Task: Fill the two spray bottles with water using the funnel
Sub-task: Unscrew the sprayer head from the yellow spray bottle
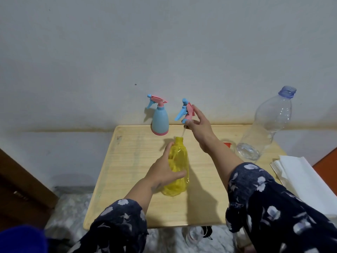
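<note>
Yellow spray bottle (177, 168): we see it upright near the middle of the table (127, 170), its neck uncapped.
Left hand (165, 171): our fingers and thumb wrap the yellow bottle's body from the left.
Right hand (199, 127): we pinch the pink-and-blue trigger sprayer head (186, 112) above the open neck; its clear dip tube (183, 133) hangs down toward the mouth.
Blue spray bottle (160, 117): it stands at the table's far edge by the wall, its own sprayer head on, apart from our hands.
Funnel (228, 144): only a red bit shows on the right, behind our right forearm.
Clear water bottle (268, 128): large, uncapped, at the far right.
Stack of white paper napkins (300, 179): at the right edge, nearer than the big bottle.
</note>
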The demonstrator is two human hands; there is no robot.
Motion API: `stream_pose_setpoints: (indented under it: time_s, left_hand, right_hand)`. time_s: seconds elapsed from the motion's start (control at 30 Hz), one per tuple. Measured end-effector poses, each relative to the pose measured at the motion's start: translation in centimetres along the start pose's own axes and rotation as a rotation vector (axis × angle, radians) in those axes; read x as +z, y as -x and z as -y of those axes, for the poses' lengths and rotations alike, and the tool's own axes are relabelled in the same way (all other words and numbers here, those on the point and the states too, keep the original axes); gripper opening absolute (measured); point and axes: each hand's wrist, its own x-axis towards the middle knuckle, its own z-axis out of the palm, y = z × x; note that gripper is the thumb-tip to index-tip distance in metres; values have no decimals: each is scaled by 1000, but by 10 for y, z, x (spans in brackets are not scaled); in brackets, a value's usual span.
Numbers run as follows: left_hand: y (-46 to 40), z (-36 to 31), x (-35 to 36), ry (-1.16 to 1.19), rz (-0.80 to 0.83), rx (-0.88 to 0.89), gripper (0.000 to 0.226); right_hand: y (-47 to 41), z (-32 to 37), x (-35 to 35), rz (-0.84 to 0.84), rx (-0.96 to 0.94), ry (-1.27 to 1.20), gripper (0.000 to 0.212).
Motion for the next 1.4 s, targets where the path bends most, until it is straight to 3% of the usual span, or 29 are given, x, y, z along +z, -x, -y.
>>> stream_pose_setpoints:
  time_s: [0.2,0.4,0.5,0.7,1.03,1.1,1.27,1.4]
  left_hand:
    - [-1,5,-24,-354,-11,18,105]
    - [5,26,-48,-439,-125,-28,105]
    - [4,23,-51,-359,-192,-9,102]
    - [-11,-1,-45,-193,-305,74,103]
    - [-28,-14,-33,-131,-312,98,107]
    - [-31,-16,-33,-129,-314,96,107]
    - [-38,-20,-33,-112,-321,104,108]
    - [-47,-19,-31,-94,-316,110,108]
  right_hand:
    - [-14,33,-28,-162,-57,-129,61]
    - [-24,47,-61,-254,-66,-18,61]
    - [-27,27,-67,-190,-21,198,65]
    - [-6,-66,-59,70,257,604,64]
    - [-1,-124,-49,151,305,844,52]
    - [-3,-124,-48,103,280,848,53]
    - [-14,-101,-54,-350,-42,1158,50]
    - [-38,-100,-67,-352,168,1161,67]
